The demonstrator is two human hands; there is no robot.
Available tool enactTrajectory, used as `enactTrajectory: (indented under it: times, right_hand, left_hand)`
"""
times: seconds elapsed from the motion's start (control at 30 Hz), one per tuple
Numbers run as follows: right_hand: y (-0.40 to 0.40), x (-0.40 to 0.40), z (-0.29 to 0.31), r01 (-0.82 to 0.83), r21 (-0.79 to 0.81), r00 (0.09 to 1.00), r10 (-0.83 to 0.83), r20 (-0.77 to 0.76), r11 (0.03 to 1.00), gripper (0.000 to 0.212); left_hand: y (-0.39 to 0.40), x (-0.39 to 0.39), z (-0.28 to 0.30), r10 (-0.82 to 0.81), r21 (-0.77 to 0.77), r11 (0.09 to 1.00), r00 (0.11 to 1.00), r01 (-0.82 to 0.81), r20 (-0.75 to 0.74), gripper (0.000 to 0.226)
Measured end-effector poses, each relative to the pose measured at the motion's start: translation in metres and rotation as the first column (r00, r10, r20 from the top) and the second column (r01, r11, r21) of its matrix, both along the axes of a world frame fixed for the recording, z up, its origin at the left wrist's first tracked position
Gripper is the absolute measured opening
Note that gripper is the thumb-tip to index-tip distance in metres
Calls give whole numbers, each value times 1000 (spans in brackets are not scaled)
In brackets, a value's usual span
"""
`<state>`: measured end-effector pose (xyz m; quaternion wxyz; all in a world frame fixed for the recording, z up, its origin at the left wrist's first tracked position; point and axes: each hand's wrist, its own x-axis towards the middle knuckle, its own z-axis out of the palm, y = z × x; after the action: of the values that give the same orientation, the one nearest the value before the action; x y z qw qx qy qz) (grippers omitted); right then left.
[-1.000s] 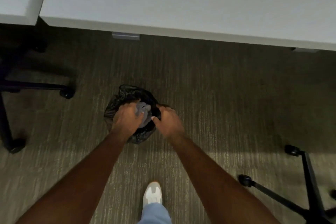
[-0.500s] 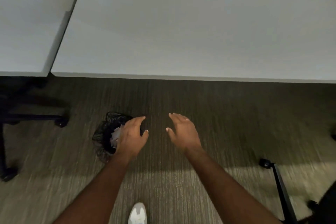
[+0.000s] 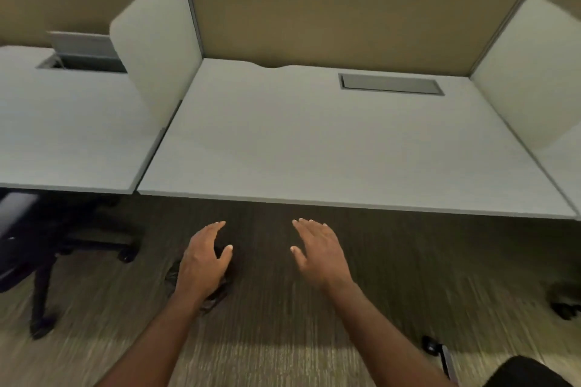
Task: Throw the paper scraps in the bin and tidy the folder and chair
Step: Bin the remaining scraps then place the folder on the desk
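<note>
Nothing is being gripped right now: both the left hand (image 3: pixel 204 261) and right hand (image 3: pixel 319 251) are spread open, palms down, over the carpet (image 3: pixel 408 261). Bin (image 3: pixel 217 292) is mostly hidden under the left hand, just in front of the desk (image 3: pixel 314 141). A chair (image 3: pixel 37 254) is parked off left.

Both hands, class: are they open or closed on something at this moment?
Open and empty. The left hand and right hand hover over the carpet with fingers spread; the left hides most of the black-lined bin.

White desk (image 3: pixel 314 148) between side dividers (image 3: pixel 157 38); tan partition (image 3: pixel 330 9) behind; striped carpet (image 3: pixel 408 261) below.
</note>
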<state>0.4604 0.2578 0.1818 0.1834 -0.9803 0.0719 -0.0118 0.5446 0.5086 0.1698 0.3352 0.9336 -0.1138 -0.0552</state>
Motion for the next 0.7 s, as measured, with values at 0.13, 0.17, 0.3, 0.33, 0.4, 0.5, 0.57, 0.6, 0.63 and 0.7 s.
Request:
enactTrajectory:
  times: [0.13,0.17,0.3,0.33,0.4,0.5,0.57,0.6,0.63,0.7]
  right_hand:
    - [-28,-10,64,5,-4,995,-5,102,1000,60]
    - [-34,-12,79,2,-11,992,0,122,1000,60]
    - [-60,-28,121,7,-43,987,0,162,999,60]
    - [-65,-32,128,17,-45,986,-10,164,999,60]
    - [-76,-40,137,40,-65,986,-28,167,997,62]
    - [-98,-58,142,101,-101,984,-84,156,990,65]
    - [-115,-74,141,163,-132,979,-143,146,978,68]
    - [-125,-85,140,201,-138,972,-181,147,970,70]
    - [-135,-97,138,241,-134,964,-221,145,961,71]
    - [-152,-123,135,314,-128,945,-298,132,941,73]
  left_hand:
    - [-29,-20,71,47,-61,997,995,-42,85,56]
    - [-36,-24,87,42,-59,998,993,-35,108,57]
    - [-59,-43,131,11,-25,1000,986,-7,166,58]
    - [-65,-45,138,-3,-20,1000,983,6,184,58]
    - [-78,-46,148,-39,-10,999,977,42,211,58]
    - [-110,-47,153,-104,9,994,972,104,211,59]
    - [-137,-49,152,-171,13,985,966,172,194,61]
    - [-154,-51,149,-216,13,976,959,217,181,62]
    - [-171,-54,146,-257,10,966,952,259,165,63]
    - [-203,-63,140,-325,-3,944,936,329,136,64]
